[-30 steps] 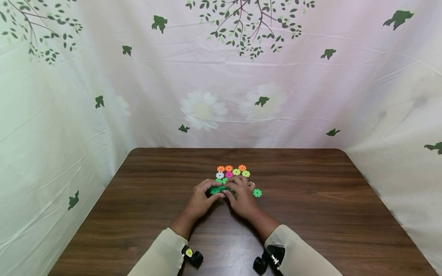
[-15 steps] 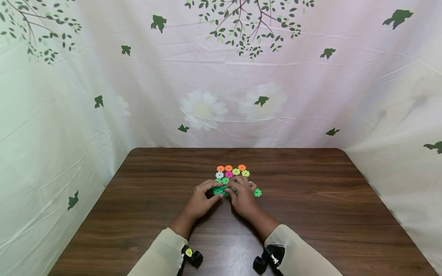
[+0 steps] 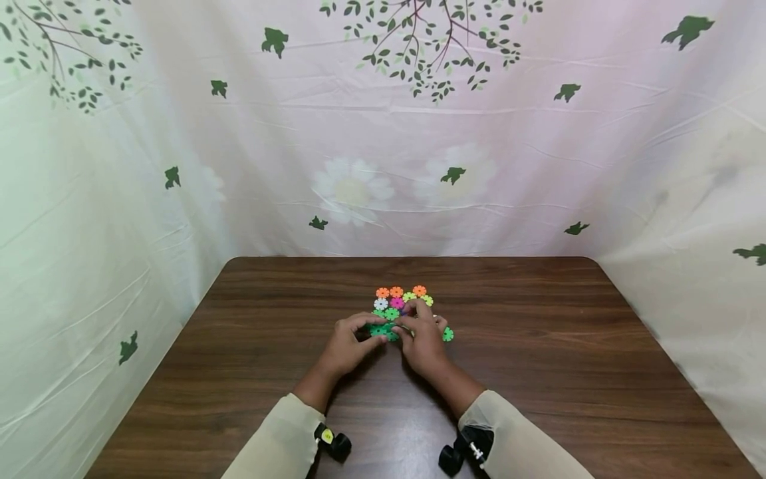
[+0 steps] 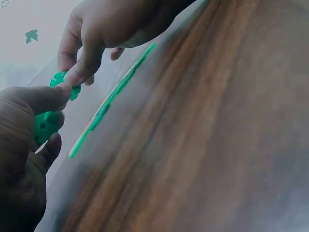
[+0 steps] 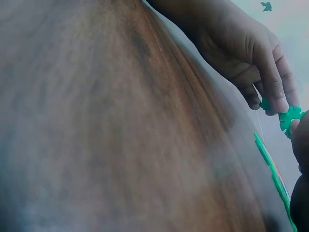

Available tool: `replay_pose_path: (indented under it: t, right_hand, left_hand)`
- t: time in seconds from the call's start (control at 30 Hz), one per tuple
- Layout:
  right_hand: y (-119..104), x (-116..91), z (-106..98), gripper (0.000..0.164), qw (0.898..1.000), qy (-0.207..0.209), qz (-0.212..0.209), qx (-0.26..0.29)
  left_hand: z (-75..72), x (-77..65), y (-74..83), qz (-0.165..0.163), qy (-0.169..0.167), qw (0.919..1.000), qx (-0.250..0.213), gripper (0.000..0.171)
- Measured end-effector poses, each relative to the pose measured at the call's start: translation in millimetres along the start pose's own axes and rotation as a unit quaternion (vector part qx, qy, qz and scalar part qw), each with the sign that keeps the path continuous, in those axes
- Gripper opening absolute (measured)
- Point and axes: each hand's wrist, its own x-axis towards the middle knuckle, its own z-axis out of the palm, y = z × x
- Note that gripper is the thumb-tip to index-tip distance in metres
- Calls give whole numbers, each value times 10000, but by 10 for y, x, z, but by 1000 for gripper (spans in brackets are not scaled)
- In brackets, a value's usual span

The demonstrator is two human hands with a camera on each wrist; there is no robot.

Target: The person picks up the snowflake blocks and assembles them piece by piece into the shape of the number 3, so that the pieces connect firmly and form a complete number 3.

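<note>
Small green notched discs (image 3: 383, 331) are held just above the table between the two hands, several seeming joined edge to edge. My left hand (image 3: 348, 346) pinches one green disc (image 4: 46, 126) between thumb and fingers, from the left. From the other side my right hand (image 3: 423, 346) pinches a second green disc (image 4: 59, 79) by its edge, thumb against its face. The right wrist view shows a toothed green disc (image 5: 289, 119) between the two hands' fingertips. The fingers hide where the discs meet.
Behind the hands lies a flat patch of notched discs: orange (image 3: 382, 293), white (image 3: 380, 304), pink (image 3: 397, 303), yellow and green (image 3: 391, 313). Another green disc (image 3: 448, 334) shows right of the right hand. The brown wooden table (image 3: 538, 372) ends at a printed cloth (image 3: 383, 133).
The held green discs have shifted slightly right and look flatter to the camera. A finger of my right hand has lifted and now overlaps the yellow discs. The left hand barely moved.
</note>
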Motion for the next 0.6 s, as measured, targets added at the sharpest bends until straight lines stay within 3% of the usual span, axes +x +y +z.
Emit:
replay_pose_path:
  t: [0.17,0.3,0.4,0.6]
  right_hand:
    - [12,11,-39,5,9993,65,350,140]
    - [0,-8,-80,4,9983,-240,430,313]
    - [-13,-21,-84,4,9974,-476,383,376]
    - [-21,-14,-65,4,9970,-518,177,544]
  left_hand:
    - [-91,-19,-41,-163,164,9997,88,26]
    - [-122,-26,-59,-384,181,9991,76,27]
    - [-109,-14,-69,-367,195,9991,39,30]
    - [-102,-2,-81,-96,496,9987,-8,31]
